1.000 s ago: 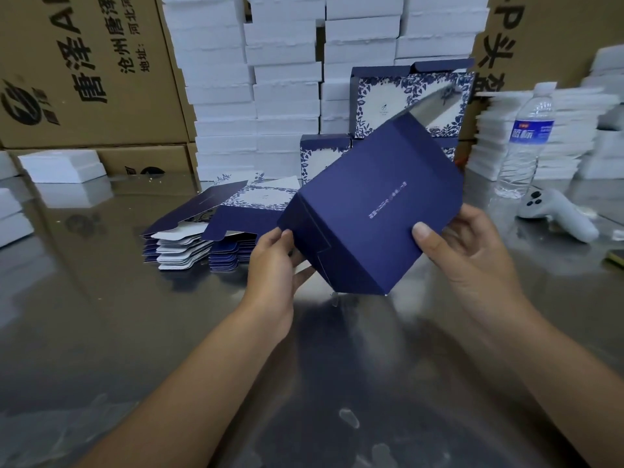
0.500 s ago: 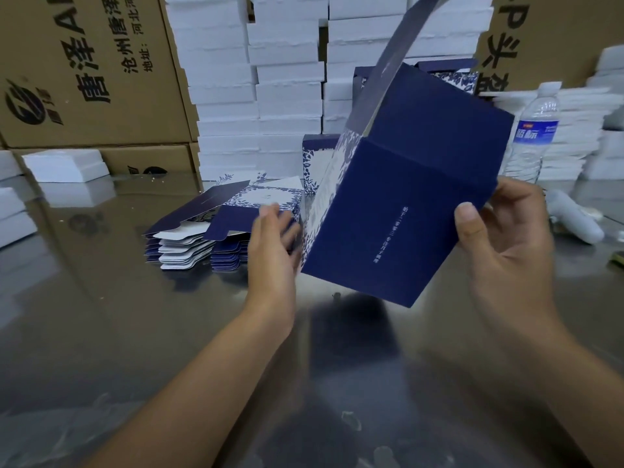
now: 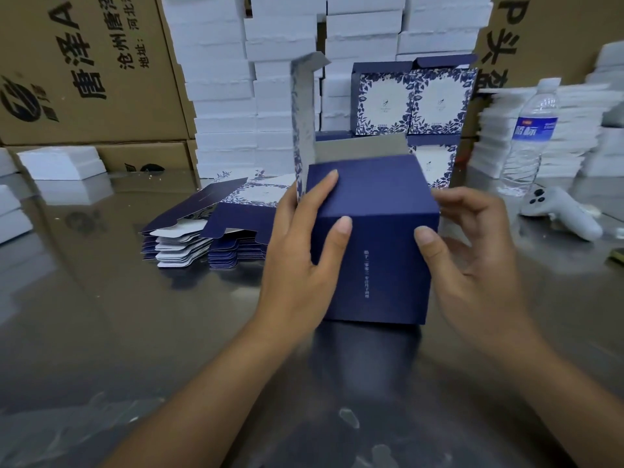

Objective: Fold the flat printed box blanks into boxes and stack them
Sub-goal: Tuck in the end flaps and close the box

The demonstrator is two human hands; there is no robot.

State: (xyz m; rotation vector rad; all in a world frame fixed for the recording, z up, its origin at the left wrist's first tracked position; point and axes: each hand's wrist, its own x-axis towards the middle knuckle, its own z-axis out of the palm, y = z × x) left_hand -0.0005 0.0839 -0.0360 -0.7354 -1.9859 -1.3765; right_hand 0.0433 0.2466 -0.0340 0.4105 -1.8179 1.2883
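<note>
Glossy table (image 3: 101, 315) — white stacks (image 3: 223, 96); brown cartons (image 3: 84, 62) behind; navy box (image 3: 374, 204) at centre

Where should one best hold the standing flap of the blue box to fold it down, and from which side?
Probably pinch the flap near its top edge, from the left, with the left hand. It stands upright on the left wall of the blue box, tab bent toward the opening; the top gives most leverage.
</note>
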